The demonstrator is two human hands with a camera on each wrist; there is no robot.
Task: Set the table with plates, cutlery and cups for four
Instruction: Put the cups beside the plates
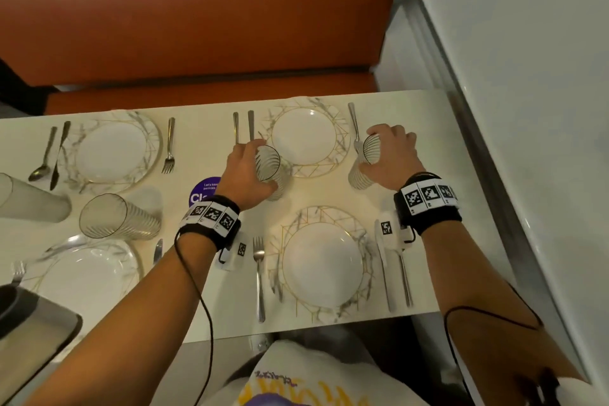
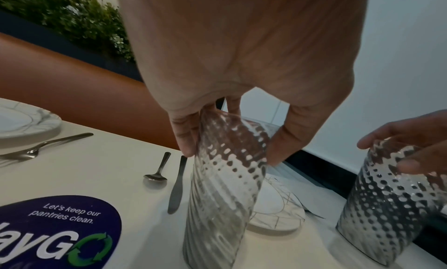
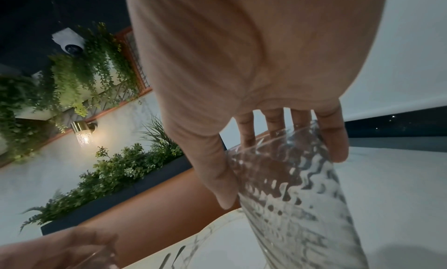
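My left hand grips a ribbed clear glass by its upper part, between the far right plate and the near right plate. In the left wrist view, fingers and thumb of that hand pinch the glass, which is low over the table. My right hand grips a second ribbed glass right of the far plate, beside a fork. The right wrist view shows the hand wrapped round its glass. Two more glasses are at the left.
Two more plates sit at the left, with cutlery beside all the plates. A purple sticker lies mid-table. An orange bench runs behind, a white wall at the right, and a dark tray at the near left.
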